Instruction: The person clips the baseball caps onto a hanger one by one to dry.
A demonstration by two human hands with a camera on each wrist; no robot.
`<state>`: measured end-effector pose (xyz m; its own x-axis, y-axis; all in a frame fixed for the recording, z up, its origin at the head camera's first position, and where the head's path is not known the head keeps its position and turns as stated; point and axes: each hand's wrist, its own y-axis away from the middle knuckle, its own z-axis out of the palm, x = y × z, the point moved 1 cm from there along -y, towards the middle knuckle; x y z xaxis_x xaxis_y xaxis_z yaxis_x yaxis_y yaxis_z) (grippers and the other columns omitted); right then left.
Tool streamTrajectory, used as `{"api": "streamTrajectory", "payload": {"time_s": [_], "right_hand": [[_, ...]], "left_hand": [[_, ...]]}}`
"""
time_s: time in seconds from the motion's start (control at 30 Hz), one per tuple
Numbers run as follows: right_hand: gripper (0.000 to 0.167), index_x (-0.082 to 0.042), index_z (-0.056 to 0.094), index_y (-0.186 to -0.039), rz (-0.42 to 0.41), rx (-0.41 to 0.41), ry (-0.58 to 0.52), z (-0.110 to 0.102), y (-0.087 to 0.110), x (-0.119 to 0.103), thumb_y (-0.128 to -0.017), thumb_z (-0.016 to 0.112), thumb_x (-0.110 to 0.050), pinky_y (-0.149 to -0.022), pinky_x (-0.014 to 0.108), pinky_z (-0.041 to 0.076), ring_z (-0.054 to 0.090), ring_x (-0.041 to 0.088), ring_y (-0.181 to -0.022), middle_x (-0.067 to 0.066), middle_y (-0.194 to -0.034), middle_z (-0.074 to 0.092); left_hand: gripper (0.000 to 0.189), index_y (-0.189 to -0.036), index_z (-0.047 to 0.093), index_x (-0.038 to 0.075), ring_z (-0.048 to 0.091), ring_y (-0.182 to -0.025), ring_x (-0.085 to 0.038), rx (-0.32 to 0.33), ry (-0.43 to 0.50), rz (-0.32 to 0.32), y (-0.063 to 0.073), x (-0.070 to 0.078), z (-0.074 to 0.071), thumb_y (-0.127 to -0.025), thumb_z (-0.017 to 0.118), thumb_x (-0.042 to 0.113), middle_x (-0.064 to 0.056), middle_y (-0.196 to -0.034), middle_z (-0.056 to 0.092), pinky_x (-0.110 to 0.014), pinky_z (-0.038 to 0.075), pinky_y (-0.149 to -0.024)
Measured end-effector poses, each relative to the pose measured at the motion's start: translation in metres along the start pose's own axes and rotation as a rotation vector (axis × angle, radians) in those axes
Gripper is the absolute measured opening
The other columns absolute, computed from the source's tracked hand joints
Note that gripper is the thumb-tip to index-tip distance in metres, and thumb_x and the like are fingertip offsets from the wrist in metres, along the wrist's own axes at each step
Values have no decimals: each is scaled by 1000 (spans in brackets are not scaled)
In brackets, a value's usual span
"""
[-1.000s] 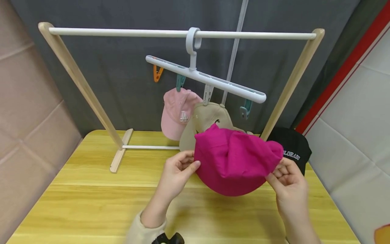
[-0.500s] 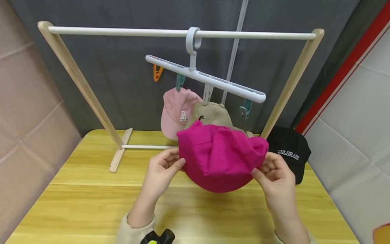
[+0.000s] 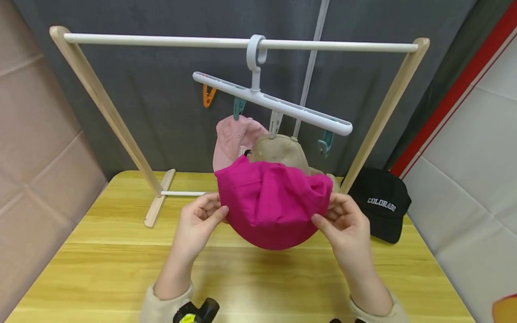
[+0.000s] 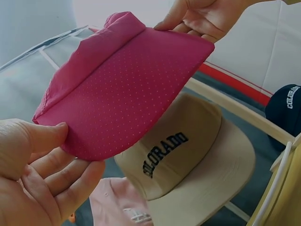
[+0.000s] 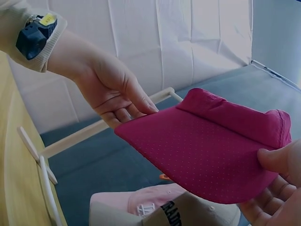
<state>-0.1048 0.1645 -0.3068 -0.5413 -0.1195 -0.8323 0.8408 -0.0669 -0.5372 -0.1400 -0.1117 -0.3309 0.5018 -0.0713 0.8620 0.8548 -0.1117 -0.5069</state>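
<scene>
A magenta cap (image 3: 274,197) is held up over the table by both hands, its brim toward the person. My left hand (image 3: 197,224) pinches the left side of the brim between thumb and fingers. On the opposite side, my right hand (image 3: 345,226) pinches the brim the same way. Small light dots cover the brim (image 4: 127,94) in the left wrist view. Behind it a pink cap (image 3: 232,134) hangs from a teal clip (image 3: 239,107). A beige cap (image 3: 278,150) hangs from a white clip (image 3: 276,123), partly hidden by the magenta one.
A white hanger (image 3: 270,102) hooks over the rail (image 3: 161,41) of a wooden-legged rack. An orange clip (image 3: 208,96) and another teal clip (image 3: 325,143) on it hold nothing. A black cap (image 3: 379,202) lies on the table (image 3: 121,269) by the rack's right leg.
Both hands have moved left with the magenta cap, which now covers part of the pink cap. More of the black cap shows. The hanger has stayed in place.
</scene>
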Motion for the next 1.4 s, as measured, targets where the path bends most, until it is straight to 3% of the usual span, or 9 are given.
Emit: {"api": "streamTrajectory", "payload": {"time_s": [0.4,0.8,1.2,1.4], "right_hand": [[35,3,57,-107,-2,-59,11,20,-6,6,-79,64,21,-75,27,55,62,19,-82,10,-94,64],[34,7,54,-109,111,-75,58,41,-16,11,-80,68,14,-74,29,55,61,21,-81,11,-91,63],[29,7,57,-108,106,-115,77,55,-35,18,-82,68,11,-72,25,53,60,21,-81,14,-88,62],[29,9,56,-108,77,-154,47,66,-45,20,-81,66,15,-73,25,53,60,20,-81,19,-89,61]], "left_hand": [[22,-109,62,-7,65,-71,-14,64,-9,-14,-1,2,-20,-88,60,-12,-4,-86,69,-28,55,-66],[24,-107,65,6,65,-72,-14,120,24,-50,0,-1,-39,-91,58,-9,-4,-88,69,-27,55,-65],[20,-104,66,7,64,-69,-14,188,18,-91,-1,2,-54,-91,59,-7,-4,-84,68,-26,55,-65],[23,-103,67,9,64,-66,-14,214,42,-79,-1,2,-63,-91,58,-8,-4,-84,69,-26,55,-64]]}}
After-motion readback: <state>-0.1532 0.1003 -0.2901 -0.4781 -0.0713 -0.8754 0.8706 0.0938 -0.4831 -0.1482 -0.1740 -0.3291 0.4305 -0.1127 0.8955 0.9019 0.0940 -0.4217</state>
